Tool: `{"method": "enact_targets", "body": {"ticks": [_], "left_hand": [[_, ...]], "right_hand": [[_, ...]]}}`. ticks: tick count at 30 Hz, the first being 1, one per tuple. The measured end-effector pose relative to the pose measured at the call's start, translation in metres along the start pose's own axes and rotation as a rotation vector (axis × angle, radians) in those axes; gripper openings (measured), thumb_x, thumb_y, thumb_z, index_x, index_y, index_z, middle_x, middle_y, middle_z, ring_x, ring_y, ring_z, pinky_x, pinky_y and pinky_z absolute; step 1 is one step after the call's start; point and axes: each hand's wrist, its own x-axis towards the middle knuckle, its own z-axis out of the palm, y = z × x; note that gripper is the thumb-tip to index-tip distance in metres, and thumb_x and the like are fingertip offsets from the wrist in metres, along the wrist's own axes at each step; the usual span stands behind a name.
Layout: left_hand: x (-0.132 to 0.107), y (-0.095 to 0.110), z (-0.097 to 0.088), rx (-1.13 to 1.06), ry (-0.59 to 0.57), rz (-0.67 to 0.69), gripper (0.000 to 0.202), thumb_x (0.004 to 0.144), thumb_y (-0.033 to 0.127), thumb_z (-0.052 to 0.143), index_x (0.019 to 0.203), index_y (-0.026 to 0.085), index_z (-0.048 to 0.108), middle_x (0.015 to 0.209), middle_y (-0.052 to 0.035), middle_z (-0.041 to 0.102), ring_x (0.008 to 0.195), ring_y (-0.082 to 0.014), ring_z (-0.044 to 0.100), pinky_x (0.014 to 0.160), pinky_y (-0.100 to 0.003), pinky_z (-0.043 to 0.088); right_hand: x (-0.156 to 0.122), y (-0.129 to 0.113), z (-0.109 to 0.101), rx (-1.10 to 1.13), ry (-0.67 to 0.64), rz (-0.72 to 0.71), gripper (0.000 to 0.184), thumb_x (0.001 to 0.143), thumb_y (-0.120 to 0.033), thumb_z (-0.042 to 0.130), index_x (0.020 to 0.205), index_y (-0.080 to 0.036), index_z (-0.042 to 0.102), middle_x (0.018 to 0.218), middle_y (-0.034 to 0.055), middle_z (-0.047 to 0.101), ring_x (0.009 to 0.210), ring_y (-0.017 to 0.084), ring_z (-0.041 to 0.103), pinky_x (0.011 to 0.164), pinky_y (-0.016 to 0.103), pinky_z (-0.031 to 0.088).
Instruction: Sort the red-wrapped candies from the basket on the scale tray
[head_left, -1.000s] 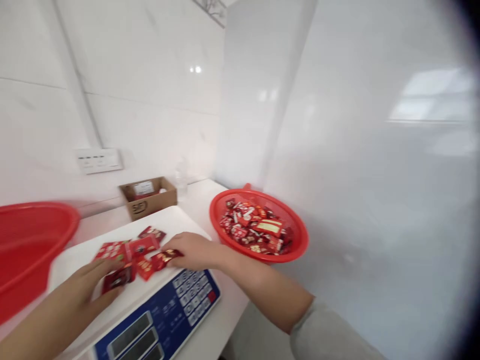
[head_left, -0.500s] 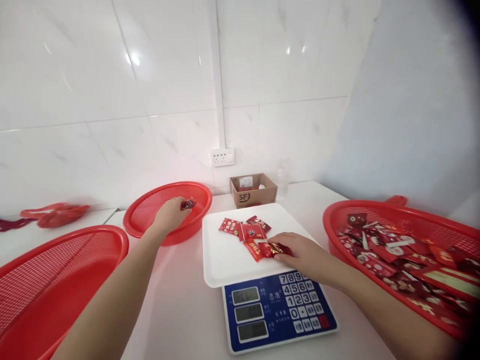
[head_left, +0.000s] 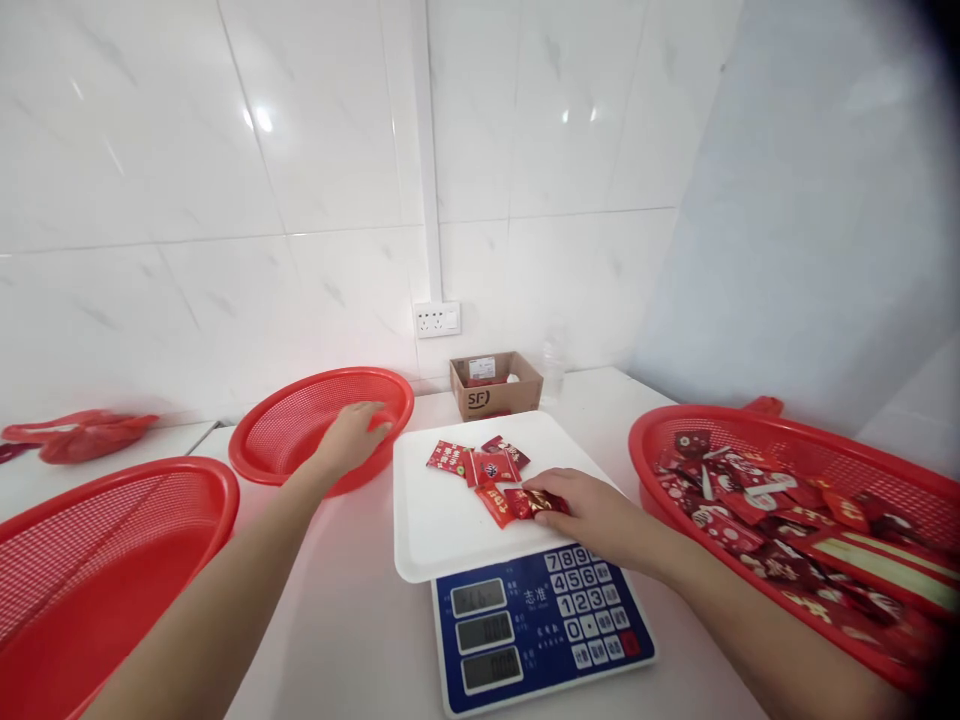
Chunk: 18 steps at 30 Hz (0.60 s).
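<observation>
On the white table (head_left: 352, 640), the left grip (head_left: 351, 436) hangs inside the far red basket (head_left: 300, 415), fingers loosely spread with nothing seen in them. On the scale's white tray (head_left: 435, 520), the right grip (head_left: 592, 505) pinches one red packet (head_left: 534, 500), just beside the other packets (head_left: 480, 465).

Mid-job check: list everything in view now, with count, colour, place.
Scale: one, blue panel with white tray, centre.
Left basket: one, red, near left.
Middle basket: one, red, left of tray.
Right basket: one, red, right.
Loose packets: about six, red, on tray.
Piled packets: many, red, in right basket.
Cardboard box: one, brown, behind scale.
Socket: one, white, on wall.
Bag: one, red, far left.
Left hand: one, over middle basket.
Right hand: one, on packets at tray front.
</observation>
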Motion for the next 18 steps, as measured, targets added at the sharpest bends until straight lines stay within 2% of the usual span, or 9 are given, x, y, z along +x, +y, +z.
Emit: {"method": "enact_targets", "body": {"ticks": [4,7,9,13,18], "left_hand": [[-0.009,0.04,0.018,-0.069,-0.183,0.276,0.044,0.088,0.024,0.053,0.131,0.024,0.052,0.14,-0.0055,0.052,0.132,-0.0258,0.043,0.109,-0.039,0.037],[-0.009,0.062,0.032,-0.077,-0.282,0.358,0.058,0.076,0.013,0.056,0.133,0.022,0.051,0.142,-0.0046,0.051,0.138,-0.0255,0.036,0.111,-0.036,0.034],[-0.007,0.069,0.039,-0.077,-0.304,0.374,0.058,0.072,0.011,0.055,0.129,0.022,0.054,0.137,-0.0055,0.055,0.134,-0.0256,0.041,0.108,-0.034,0.037],[-0.007,0.069,0.042,-0.074,-0.27,0.334,0.048,0.074,0.018,0.057,0.121,0.024,0.058,0.122,-0.0074,0.061,0.11,-0.0257,0.061,0.093,-0.034,0.048],[-0.007,0.047,0.02,-0.03,-0.143,0.185,0.045,0.076,0.022,0.057,0.121,0.024,0.055,0.118,-0.0075,0.06,0.101,-0.0246,0.063,0.082,-0.031,0.05]], "right_hand": [[0.001,-0.001,0.0,0.003,0.011,-0.005,0.039,0.083,-0.028,0.055,0.12,-0.017,0.063,0.124,0.0107,0.063,0.115,0.027,0.055,0.099,0.04,0.041],[0.0,-0.001,0.0,0.0,0.01,-0.004,0.038,0.083,-0.027,0.055,0.119,-0.017,0.064,0.123,0.0108,0.063,0.113,0.026,0.056,0.098,0.04,0.041],[-0.002,-0.001,0.0,0.001,0.014,-0.005,0.037,0.083,-0.026,0.055,0.118,-0.017,0.064,0.122,0.0109,0.064,0.113,0.026,0.056,0.098,0.04,0.041],[-0.004,-0.003,-0.002,0.009,0.027,-0.012,0.036,0.083,-0.027,0.055,0.117,-0.019,0.065,0.121,0.0103,0.064,0.112,0.026,0.057,0.097,0.04,0.042],[-0.005,-0.003,-0.004,0.023,0.032,-0.034,0.034,0.083,-0.025,0.055,0.115,-0.021,0.066,0.118,0.0093,0.065,0.111,0.026,0.057,0.096,0.041,0.042]]}}
